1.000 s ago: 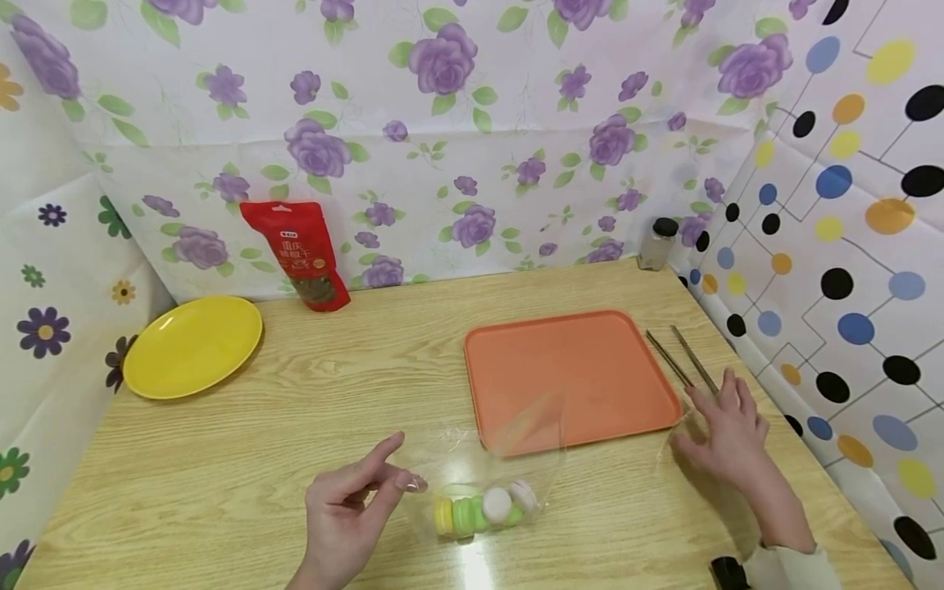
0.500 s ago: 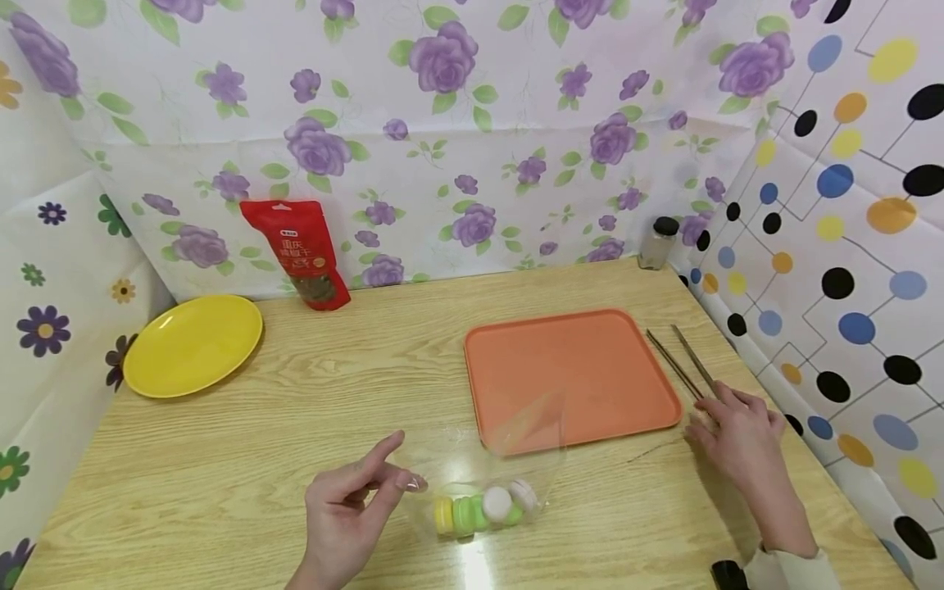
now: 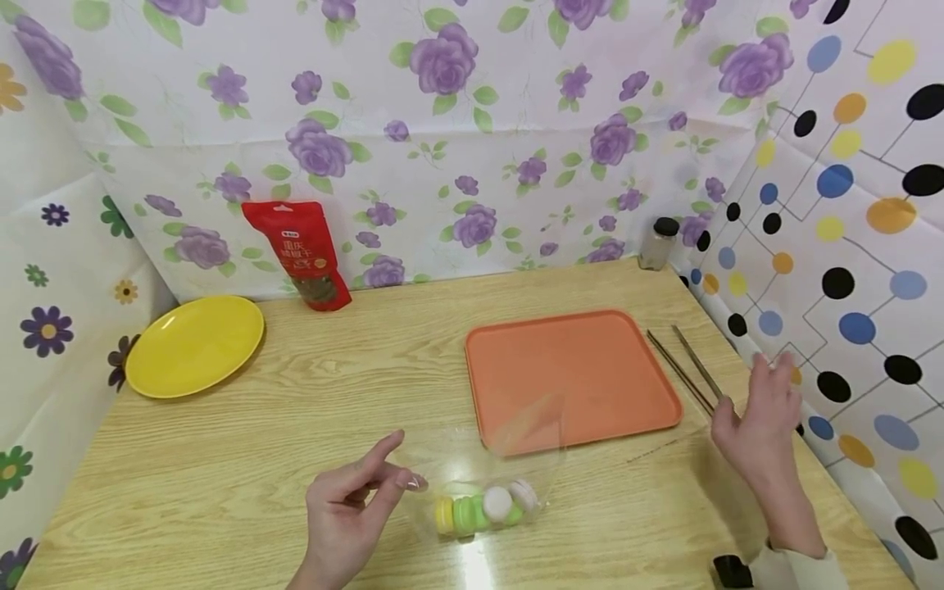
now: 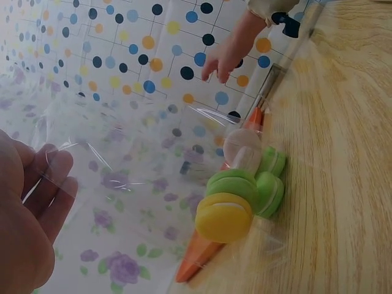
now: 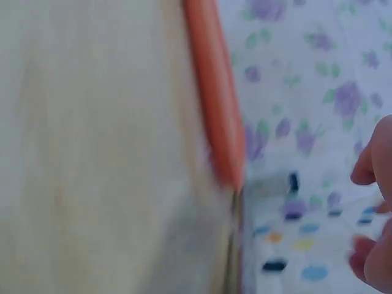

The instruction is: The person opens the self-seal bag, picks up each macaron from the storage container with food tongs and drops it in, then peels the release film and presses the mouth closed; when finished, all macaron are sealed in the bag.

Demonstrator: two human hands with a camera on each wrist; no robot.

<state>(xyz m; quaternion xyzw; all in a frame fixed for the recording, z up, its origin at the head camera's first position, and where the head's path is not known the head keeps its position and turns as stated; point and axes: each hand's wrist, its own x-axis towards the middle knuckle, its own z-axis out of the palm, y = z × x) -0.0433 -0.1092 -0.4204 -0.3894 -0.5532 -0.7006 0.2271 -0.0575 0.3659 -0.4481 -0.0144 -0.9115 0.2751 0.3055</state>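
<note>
My left hand [image 3: 347,512] pinches the edge of a clear plastic bag [image 3: 487,459] between thumb and fingers. Several macarons [image 3: 472,515] lie in the bag on the table, yellow, green and whitish; the left wrist view shows the yellow macaron [image 4: 224,218] nearest. Raised above the table's right side, my right hand [image 3: 763,426] has its fingers spread and holds nothing. Just left of it lie two slim metal lengths [image 3: 682,373] that look like tongs, their near end partly hidden by the hand. A thin pale strip [image 3: 664,448] rests on the table beside that hand.
An orange tray [image 3: 571,381] sits behind the bag, whose upper part overlaps the tray's near edge. Toward the back stand a yellow plate [image 3: 193,348], a red pouch [image 3: 298,254] and a black-lidded jar [image 3: 658,244]. Patterned cloth walls border the table.
My right hand was low by the metal lengths and the strip; it has let go of the strip and lifted to the right with fingers spread. The left hand and bag have stayed put.
</note>
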